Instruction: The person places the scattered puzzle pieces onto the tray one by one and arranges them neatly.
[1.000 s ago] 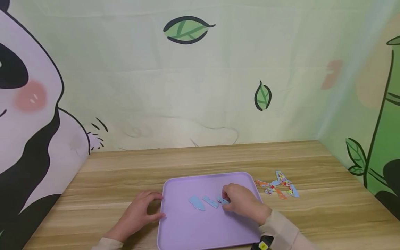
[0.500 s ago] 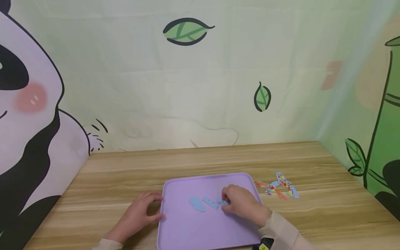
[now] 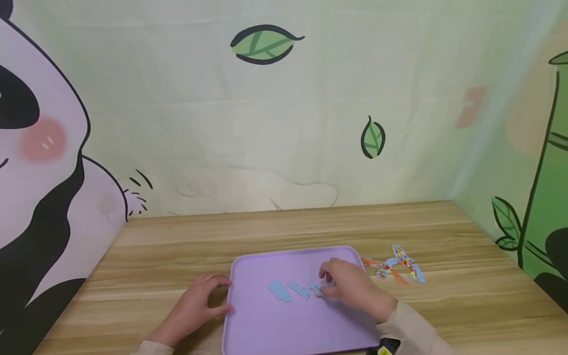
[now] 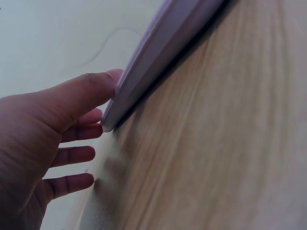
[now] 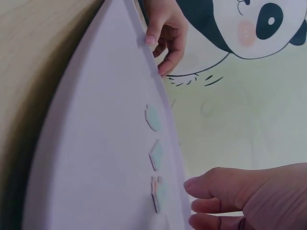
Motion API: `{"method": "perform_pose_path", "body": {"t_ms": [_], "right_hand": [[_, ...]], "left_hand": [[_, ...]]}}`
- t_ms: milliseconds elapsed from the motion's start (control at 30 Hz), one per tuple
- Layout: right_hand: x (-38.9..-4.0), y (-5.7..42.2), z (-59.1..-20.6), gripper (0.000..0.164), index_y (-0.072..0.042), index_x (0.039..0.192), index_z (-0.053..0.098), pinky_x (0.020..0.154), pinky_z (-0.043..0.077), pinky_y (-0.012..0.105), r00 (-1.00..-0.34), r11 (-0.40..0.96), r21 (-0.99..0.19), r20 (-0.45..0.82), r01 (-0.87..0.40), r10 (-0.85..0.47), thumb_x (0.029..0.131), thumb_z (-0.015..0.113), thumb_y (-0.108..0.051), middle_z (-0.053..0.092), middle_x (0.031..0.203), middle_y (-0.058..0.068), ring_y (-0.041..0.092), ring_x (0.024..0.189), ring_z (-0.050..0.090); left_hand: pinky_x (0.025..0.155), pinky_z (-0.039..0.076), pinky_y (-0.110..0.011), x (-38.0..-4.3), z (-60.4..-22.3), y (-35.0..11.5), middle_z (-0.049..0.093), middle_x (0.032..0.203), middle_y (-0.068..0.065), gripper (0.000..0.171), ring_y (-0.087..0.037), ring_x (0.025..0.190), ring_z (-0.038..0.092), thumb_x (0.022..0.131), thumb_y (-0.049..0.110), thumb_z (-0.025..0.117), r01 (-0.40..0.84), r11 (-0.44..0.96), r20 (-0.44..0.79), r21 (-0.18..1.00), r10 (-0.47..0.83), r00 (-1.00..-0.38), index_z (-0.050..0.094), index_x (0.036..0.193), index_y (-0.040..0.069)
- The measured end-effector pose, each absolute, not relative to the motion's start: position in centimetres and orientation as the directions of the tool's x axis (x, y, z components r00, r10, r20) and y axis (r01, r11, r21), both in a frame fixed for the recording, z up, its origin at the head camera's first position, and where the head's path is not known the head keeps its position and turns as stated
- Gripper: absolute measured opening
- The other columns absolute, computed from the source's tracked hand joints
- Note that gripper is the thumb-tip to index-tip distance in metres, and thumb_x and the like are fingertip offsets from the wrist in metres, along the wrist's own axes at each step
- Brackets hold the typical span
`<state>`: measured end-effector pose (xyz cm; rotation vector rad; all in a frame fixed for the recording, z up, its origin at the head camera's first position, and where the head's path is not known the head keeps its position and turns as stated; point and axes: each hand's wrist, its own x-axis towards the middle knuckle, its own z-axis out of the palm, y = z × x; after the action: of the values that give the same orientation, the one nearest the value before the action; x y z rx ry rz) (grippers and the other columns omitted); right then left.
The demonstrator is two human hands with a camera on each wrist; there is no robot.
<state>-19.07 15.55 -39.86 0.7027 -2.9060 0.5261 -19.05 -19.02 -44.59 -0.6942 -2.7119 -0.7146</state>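
Note:
On the purple tray three small flat light-blue pieces, shaped like cut puzzle pieces, lie in a row: a wide piece, a narrow strip and a piece with a little red on it. My right hand is just right of that last piece, thumb and fingers parted with nothing between them; its thumb tip overlaps the piece's edge in the head view. My left hand rests its thumb and fingertips against the tray's left rim, fingers loosely extended, as the left wrist view also has it.
Beyond the tray's right rim, several orange, blue and multicoloured pieces lie in a loose cluster on the wooden table. A backdrop with a panda and leaves stands behind the table. A dark watch-like device is at the right wrist.
My right hand has let go of the right-hand blue piece and drawn back slightly to the right, so more of the piece shows. The left hand stays at the rim.

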Motion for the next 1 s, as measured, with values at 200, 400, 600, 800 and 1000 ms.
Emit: {"method": "perform_pose_path", "body": {"t_ms": [200,400,600,800,1000], "right_hand": [[-18.9,16.7,-39.5,0.017,-0.009,0.09,0.064,0.058,0.042,0.018,-0.882,0.814,-0.341,0.213,-0.47,-0.42,0.078,0.074,-0.016,0.059,0.079,-0.003,0.006,0.069,0.051],[-18.9,17.6,-39.4,0.015,-0.009,0.091,0.065,0.056,0.04,0.016,-0.883,0.806,-0.364,0.246,-0.466,-0.399,0.079,0.072,-0.014,0.059,0.078,-0.004,0.004,0.065,0.049],[-18.9,18.4,-39.3,0.015,-0.009,0.093,0.066,0.054,0.04,0.015,-0.892,0.808,-0.383,0.251,-0.448,-0.376,0.08,0.072,-0.014,0.059,0.079,-0.004,0.007,0.065,0.051],[-18.7,19.5,-38.9,0.015,-0.007,0.095,0.065,0.055,0.042,0.016,-0.892,0.793,-0.412,0.265,-0.448,-0.366,0.082,0.071,-0.013,0.06,0.078,-0.003,0.006,0.067,0.052],[-18.6,20.6,-38.6,0.016,-0.006,0.096,0.066,0.058,0.045,0.017,-0.901,0.803,-0.416,0.273,-0.427,-0.337,0.082,0.071,-0.011,0.064,0.086,0.002,0.008,0.07,0.054]], "left_hand": [[0.097,0.05,-0.046,-19.0,-44.4,-18.9,0.066,0.114,-0.003,0.045,-0.025,0.11,0.058,0.069,0.031,0.084,0.504,0.768,0.348,0.396,0.382,-0.856,0.067,0.106,0.012],[0.097,0.049,-0.046,-19.0,-44.4,-18.9,0.066,0.114,-0.004,0.045,-0.025,0.11,0.058,0.07,0.032,0.084,0.502,0.772,0.344,0.391,0.383,-0.857,0.067,0.107,0.012],[0.097,0.05,-0.046,-19.0,-44.4,-19.0,0.066,0.114,-0.004,0.045,-0.024,0.11,0.058,0.069,0.031,0.084,0.495,0.776,0.339,0.391,0.378,-0.861,0.067,0.107,0.012],[0.095,0.05,-0.045,-18.9,-44.4,-19.0,0.066,0.113,-0.002,0.044,-0.023,0.108,0.058,0.069,0.031,0.084,0.499,0.774,0.349,0.389,0.378,-0.858,0.067,0.106,0.012],[0.095,0.051,-0.044,-19.0,-44.6,-19.0,0.066,0.112,-0.002,0.044,-0.023,0.107,0.059,0.069,0.031,0.084,0.51,0.775,0.364,0.373,0.384,-0.849,0.067,0.106,0.012]]}}
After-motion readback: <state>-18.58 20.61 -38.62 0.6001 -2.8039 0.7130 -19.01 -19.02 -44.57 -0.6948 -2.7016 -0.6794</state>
